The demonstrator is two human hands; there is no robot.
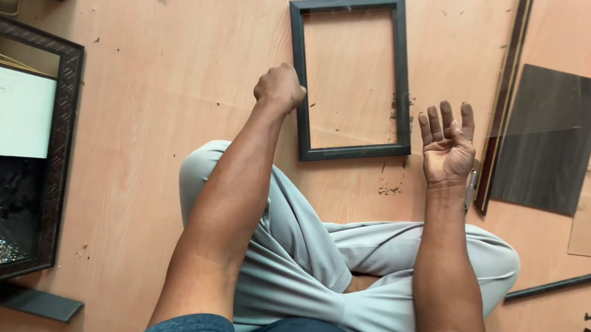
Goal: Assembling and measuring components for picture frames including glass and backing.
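The person sits cross-legged on the wooden floor (162, 92). The right hand (447, 147) is open, palm up, holding nothing, beside the dark frame (300, 87). The left hand (279, 88) is fisted against the frame's left rail. The frame lies flat and unfilled; a dark backing board (543, 144) lies apart, so assembly looks barely begun.

- Left hand (280, 88) curled into a loose fist, arm stretched forward across the knee.
- Right hand (447, 144) open, palm up, fingers (446, 118) spread, holding nothing.
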